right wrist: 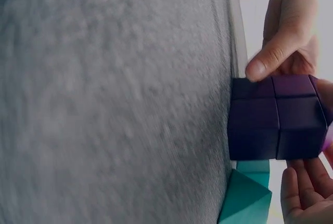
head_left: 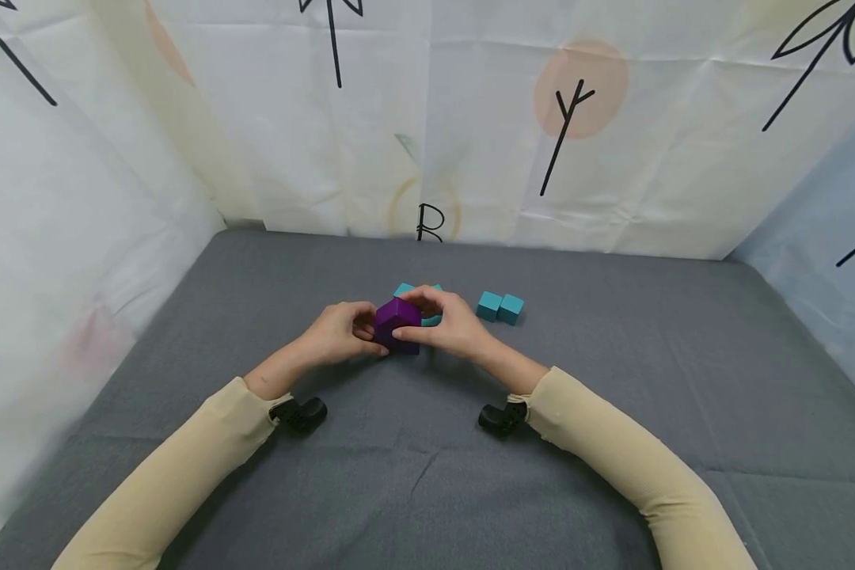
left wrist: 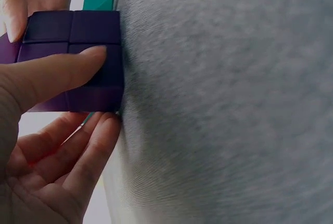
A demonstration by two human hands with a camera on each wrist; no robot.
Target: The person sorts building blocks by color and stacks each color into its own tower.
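Observation:
Purple cubes (head_left: 399, 314) stand together as a stack on the grey cloth, at least two wide and two high. My left hand (head_left: 342, 331) holds its left side, thumb on the near face and fingers on the side behind, as the left wrist view shows. From the right, my right hand (head_left: 445, 321) grips the upper part, its thumb (right wrist: 326, 95) on the near side and fingers reaching over behind. Teal blocks (head_left: 403, 290) sit just behind the stack, partly hidden by it and the right hand; one (right wrist: 247, 198) shows a slanted face.
Two teal cubes (head_left: 500, 307) lie side by side to the right of the right hand. Grey cloth (head_left: 413, 491) covers the table, with creases near the front. White patterned curtains (head_left: 484, 158) stand behind and at both sides.

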